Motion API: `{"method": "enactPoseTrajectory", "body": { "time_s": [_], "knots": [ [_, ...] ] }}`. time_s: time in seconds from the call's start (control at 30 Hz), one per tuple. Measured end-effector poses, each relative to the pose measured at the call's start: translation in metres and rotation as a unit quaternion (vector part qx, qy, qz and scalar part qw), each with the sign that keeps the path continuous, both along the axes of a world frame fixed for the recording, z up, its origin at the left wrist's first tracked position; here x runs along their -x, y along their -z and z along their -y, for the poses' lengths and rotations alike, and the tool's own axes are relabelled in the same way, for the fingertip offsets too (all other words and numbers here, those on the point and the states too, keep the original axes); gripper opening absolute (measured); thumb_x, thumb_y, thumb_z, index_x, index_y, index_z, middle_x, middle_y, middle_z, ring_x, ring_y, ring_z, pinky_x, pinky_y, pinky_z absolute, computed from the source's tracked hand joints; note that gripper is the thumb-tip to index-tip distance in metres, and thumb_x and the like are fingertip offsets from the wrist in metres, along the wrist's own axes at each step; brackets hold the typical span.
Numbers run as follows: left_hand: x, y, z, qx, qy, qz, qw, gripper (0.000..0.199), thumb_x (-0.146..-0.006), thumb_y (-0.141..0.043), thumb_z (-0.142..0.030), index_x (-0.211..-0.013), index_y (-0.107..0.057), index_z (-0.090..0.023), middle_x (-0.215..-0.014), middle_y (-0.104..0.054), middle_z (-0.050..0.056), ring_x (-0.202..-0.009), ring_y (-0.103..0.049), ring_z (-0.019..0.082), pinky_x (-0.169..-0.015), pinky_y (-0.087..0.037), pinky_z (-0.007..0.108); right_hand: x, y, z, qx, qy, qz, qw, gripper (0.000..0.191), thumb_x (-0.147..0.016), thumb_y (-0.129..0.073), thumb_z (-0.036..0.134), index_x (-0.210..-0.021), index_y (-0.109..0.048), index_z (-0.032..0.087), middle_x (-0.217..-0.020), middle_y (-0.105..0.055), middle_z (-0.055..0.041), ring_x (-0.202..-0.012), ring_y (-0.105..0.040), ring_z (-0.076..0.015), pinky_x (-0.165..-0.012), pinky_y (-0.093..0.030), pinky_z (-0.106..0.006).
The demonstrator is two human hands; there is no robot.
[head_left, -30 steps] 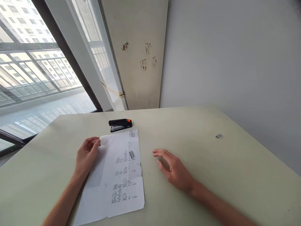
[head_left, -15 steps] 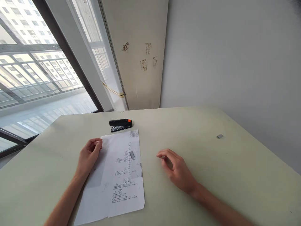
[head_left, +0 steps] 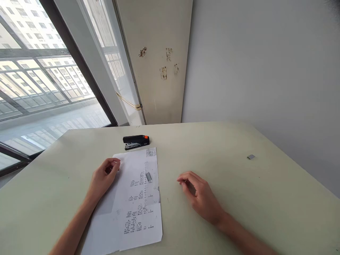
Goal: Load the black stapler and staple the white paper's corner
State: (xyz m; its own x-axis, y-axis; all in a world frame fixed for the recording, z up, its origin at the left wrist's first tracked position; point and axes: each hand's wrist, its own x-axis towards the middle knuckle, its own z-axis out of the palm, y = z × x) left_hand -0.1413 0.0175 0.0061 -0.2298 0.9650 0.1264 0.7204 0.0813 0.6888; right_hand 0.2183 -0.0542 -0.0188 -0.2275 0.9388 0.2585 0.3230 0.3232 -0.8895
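Observation:
Printed sheets of paper (head_left: 138, 191) lie on the table, slightly askew, with a strip of staples (head_left: 148, 177) resting on the text. My left hand (head_left: 105, 175) rests along the upper left edge of the paper, fingers curled and thumb against the index finger; nothing shows in it. To the right of the sheets, my right hand (head_left: 200, 194) lies on the bare tabletop, fingers bent and their tips close to the thumb, with no object visible there. Just beyond the paper's top edge is a black stapler (head_left: 136, 142) with an orange mark.
The pale table (head_left: 212, 148) reaches a grey wall (head_left: 252, 63) at the back right. A second strip of staples (head_left: 250, 157) sits far to the right on it. Behind the table stand a stained beige panel (head_left: 156, 92) and, leftward, a dark-framed window (head_left: 77, 60).
My left hand has shifted slightly to the right over the paper's edge, its thumb now nearer the fingers. My right hand's fingertips have drawn closer to its thumb. The view has tilted slightly.

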Motion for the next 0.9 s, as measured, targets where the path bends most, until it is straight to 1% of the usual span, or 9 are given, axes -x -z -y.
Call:
{"method": "enactPoseTrajectory", "body": {
  "time_s": [0.1, 0.23, 0.37, 0.5, 0.6, 0.7, 0.8, 0.9],
  "knots": [
    [-0.0008, -0.0013, 0.0007, 0.007, -0.002, -0.007, 1.0, 0.032, -0.089, -0.057, -0.054, -0.1, -0.068, -0.026, -0.082, -0.07, -0.001, -0.075, -0.061, 0.019, -0.071, -0.046, 0.028, -0.0001, -0.0006, 0.0005, 0.004, 0.0, 0.001, 1.0, 0.021, -0.105, -0.045, 0.021, -0.105, -0.065, 0.026, -0.099, -0.068, -0.0047, -0.087, -0.065, -0.0198, -0.065, -0.052, -0.03],
    [-0.0017, -0.0015, 0.0008, 0.007, 0.001, -0.009, 1.0, 0.032, -0.089, -0.057, -0.054, -0.1, -0.068, -0.026, -0.084, -0.07, -0.001, -0.077, -0.062, 0.019, -0.07, -0.046, 0.027, -0.0004, -0.0005, 0.0001, 0.0, 0.001, -0.001, 1.0, 0.02, -0.105, -0.046, 0.02, -0.105, -0.065, 0.025, -0.099, -0.068, -0.005, -0.088, -0.065, -0.0198, -0.068, -0.053, -0.03],
    [-0.0016, -0.0014, 0.0007, 0.004, 0.008, -0.013, 1.0, 0.034, -0.089, -0.057, -0.055, -0.101, -0.067, -0.025, -0.084, -0.069, 0.0, -0.076, -0.061, 0.019, -0.069, -0.045, 0.027, 0.0002, -0.0008, -0.0001, 0.008, 0.001, 0.003, 1.0, 0.02, -0.105, -0.045, 0.02, -0.104, -0.065, 0.024, -0.098, -0.068, -0.0053, -0.083, -0.064, -0.0191, -0.06, -0.05, -0.029],
    [-0.0012, -0.0006, 0.0004, -0.001, 0.013, -0.015, 1.0, 0.035, -0.09, -0.057, -0.056, -0.101, -0.067, -0.024, -0.086, -0.07, 0.001, -0.077, -0.061, 0.019, -0.067, -0.045, 0.027, 0.0006, -0.0021, 0.0018, 0.015, 0.001, 0.006, 1.0, 0.021, -0.105, -0.045, 0.022, -0.104, -0.065, 0.025, -0.098, -0.068, -0.0052, -0.081, -0.063, -0.0189, -0.059, -0.049, -0.028],
    [-0.0002, 0.0011, 0.0001, -0.008, 0.016, -0.023, 1.0, 0.034, -0.091, -0.056, -0.055, -0.1, -0.067, -0.024, -0.085, -0.069, 0.001, -0.073, -0.059, 0.018, -0.065, -0.045, 0.027, 0.0006, -0.0031, 0.0024, 0.021, 0.002, 0.013, 1.0, 0.021, -0.106, -0.044, 0.023, -0.104, -0.065, 0.026, -0.095, -0.067, -0.0044, -0.077, -0.061, -0.0184, -0.055, -0.047, -0.028],
    [0.001, 0.0023, 0.0, -0.009, 0.02, -0.032, 0.999, 0.035, -0.092, -0.056, -0.056, -0.101, -0.067, -0.025, -0.084, -0.069, 0.001, -0.072, -0.059, 0.018, -0.064, -0.045, 0.027, 0.0009, -0.0034, 0.0013, 0.018, 0.0, 0.012, 1.0, 0.021, -0.106, -0.044, 0.023, -0.104, -0.065, 0.026, -0.094, -0.067, -0.0042, -0.077, -0.061, -0.0185, -0.058, -0.048, -0.028],
    [0.0006, 0.0018, 0.0006, -0.008, 0.021, -0.031, 0.999, 0.035, -0.092, -0.056, -0.056, -0.101, -0.067, -0.025, -0.088, -0.071, 0.002, -0.075, -0.062, 0.018, -0.065, -0.046, 0.027, 0.0011, -0.0033, 0.0001, 0.012, -0.003, 0.009, 1.0, 0.021, -0.106, -0.044, 0.022, -0.103, -0.064, 0.026, -0.094, -0.067, -0.0042, -0.079, -0.062, -0.0189, -0.062, -0.05, -0.03],
    [-0.001, -0.0001, 0.0017, -0.003, 0.014, -0.034, 0.999, 0.033, -0.092, -0.056, -0.055, -0.1, -0.067, -0.025, -0.084, -0.07, 0.001, -0.073, -0.061, 0.018, -0.065, -0.045, 0.027, 0.0011, -0.0033, 0.0001, 0.019, -0.005, 0.007, 1.0, 0.02, -0.106, -0.044, 0.023, -0.103, -0.064, 0.026, -0.095, -0.067, -0.0041, -0.08, -0.062, -0.0195, -0.063, -0.05, -0.031]
  ]
}}
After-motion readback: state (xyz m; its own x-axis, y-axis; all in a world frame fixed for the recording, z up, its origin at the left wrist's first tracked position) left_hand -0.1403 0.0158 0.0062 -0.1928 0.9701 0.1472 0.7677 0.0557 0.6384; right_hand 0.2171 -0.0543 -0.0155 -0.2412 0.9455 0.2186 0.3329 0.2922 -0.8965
